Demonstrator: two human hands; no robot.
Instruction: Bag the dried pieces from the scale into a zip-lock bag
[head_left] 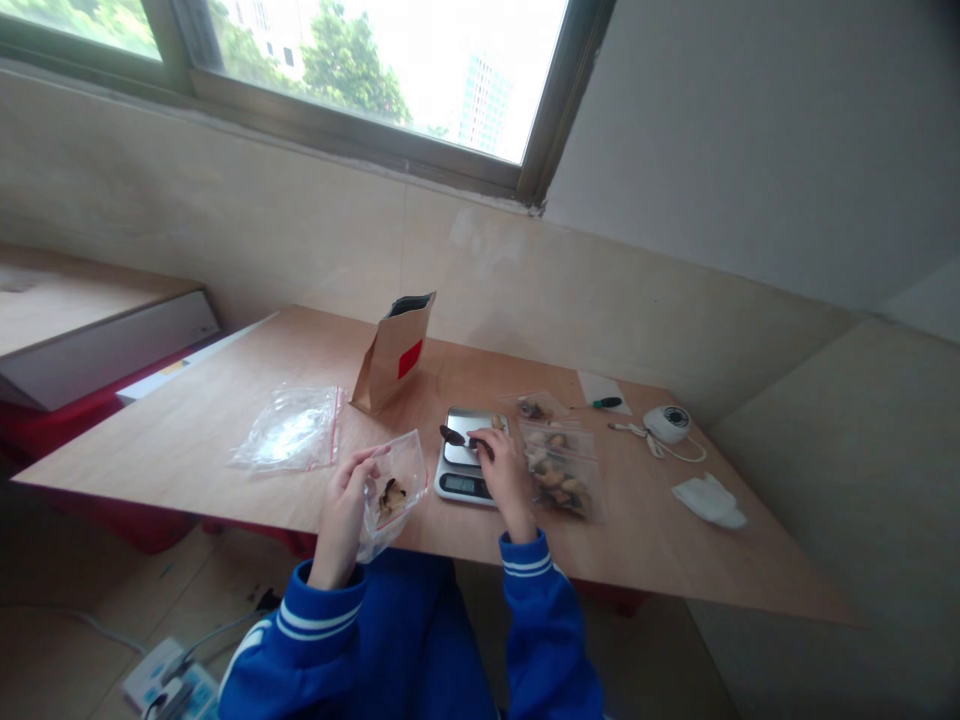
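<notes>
My left hand (343, 510) grips a small clear zip bag (391, 490) by its open edge, above the near edge of the wooden table (225, 420). A few dark brown pieces lie inside the bag. My right hand (501, 470) is closed on a dark spoon (453, 435), whose bowl hangs over the steel pan of a small digital kitchen scale (466, 462). One pale piece (498, 421) rests at the far right corner of the scale pan. Just right of my right hand lie several clear bags (559, 470) filled with brown pieces.
A brown paper pouch (394, 352) with a red label stands open behind the scale. A pile of empty zip bags (289, 430) lies at left. At right are a green-handled screwdriver (606, 403), a small white round device (667, 423) with cord, and a crumpled tissue (709, 500).
</notes>
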